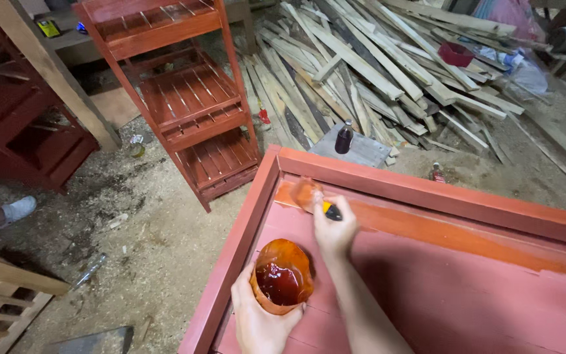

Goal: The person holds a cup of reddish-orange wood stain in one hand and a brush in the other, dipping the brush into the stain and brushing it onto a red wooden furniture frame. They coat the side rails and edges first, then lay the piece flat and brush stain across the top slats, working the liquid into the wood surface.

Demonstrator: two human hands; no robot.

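My left hand [257,322] grips a cut-open plastic container [282,275] filled with dark red varnish, held over the near left part of a red wooden panel [466,288]. My right hand [333,229] holds a paintbrush [309,195] with a black and yellow handle. Its bristles look blurred and press on a glossy orange strip [440,231] along the panel's far inner edge, close to the left corner. The panel has a raised frame [440,193] around it.
A red slatted shelf rack [188,98] stands on the sawdust floor to the left. A dark bottle [344,137] sits on a grey block beyond the panel. A pile of wooden slats [388,65] lies behind. Another person's shoe [18,210] shows at far left.
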